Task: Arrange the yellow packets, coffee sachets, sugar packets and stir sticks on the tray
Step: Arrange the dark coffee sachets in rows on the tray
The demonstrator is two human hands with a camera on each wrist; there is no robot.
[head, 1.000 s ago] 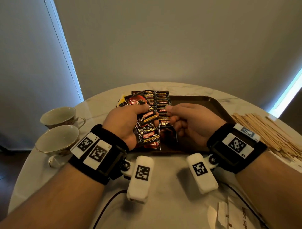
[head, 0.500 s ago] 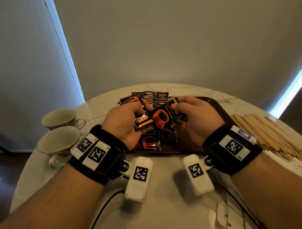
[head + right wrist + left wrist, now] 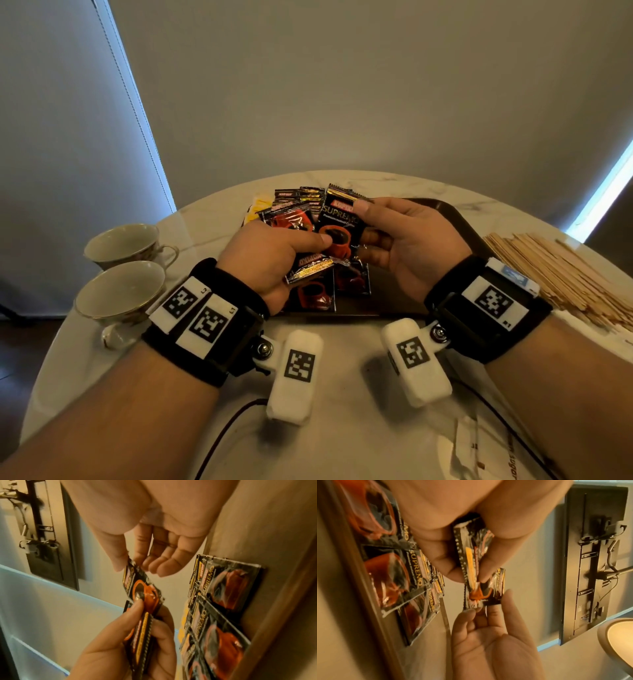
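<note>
My left hand (image 3: pixel 291 246) grips a bundle of black coffee sachets (image 3: pixel 310 267) above the brown tray (image 3: pixel 455 219). My right hand (image 3: pixel 376 222) pinches the top of one Supremo sachet (image 3: pixel 337 222) between thumb and fingers, holding it upright. The left thumb rests on this sachet's lower part (image 3: pixel 142 588). The left wrist view shows the bundle (image 3: pixel 471 555) in my left fingers and the right hand (image 3: pixel 488 628) below. More sachets (image 3: pixel 352 277) lie in overlapping rows on the tray's left half. Yellow packets (image 3: pixel 258 207) peek out at the far left. Stir sticks (image 3: pixel 548 274) are heaped on the table to the right.
Two empty teacups (image 3: pixel 123 240) (image 3: pixel 120 294) stand at the table's left edge. White sugar packets (image 3: pixel 469 445) lie at the near right. A dark cable (image 3: pixel 222 442) runs across the near tabletop. The tray's right half (image 3: pixel 394 284) is bare.
My right hand reached to the bundle, took hold of one sachet and lifted it upright. Both hands have risen slightly over the tray.
</note>
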